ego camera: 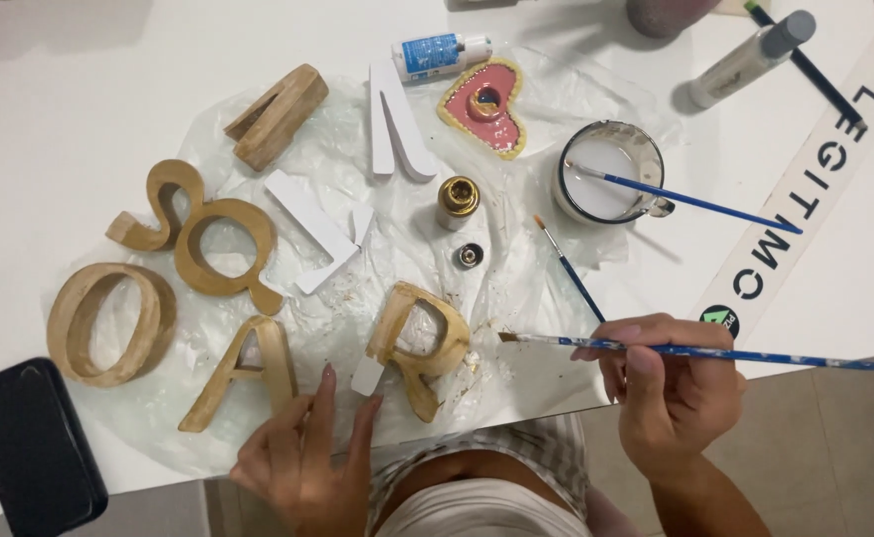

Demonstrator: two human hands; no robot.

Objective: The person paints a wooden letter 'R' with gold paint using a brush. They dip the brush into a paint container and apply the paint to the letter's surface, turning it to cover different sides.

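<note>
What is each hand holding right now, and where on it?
The right hand grips a blue paintbrush around mid-handle. The left hand holds nothing; its fingertips steady the letter R at its white bottom corner.

A small white bottle [442, 52] lies on its side at the top of the table, wrapped in a blue label. Toward the upper right corner a grey tube with a darker grey cap [750, 58] lies slanted. Along the right edge a long white strip sign [805, 199] runs diagonally, with black lettering and a round dark-and-green mark at its lower end. At the lower left lies a black slab with rounded corners [31, 447], possibly a phone, its surface dark.
</note>
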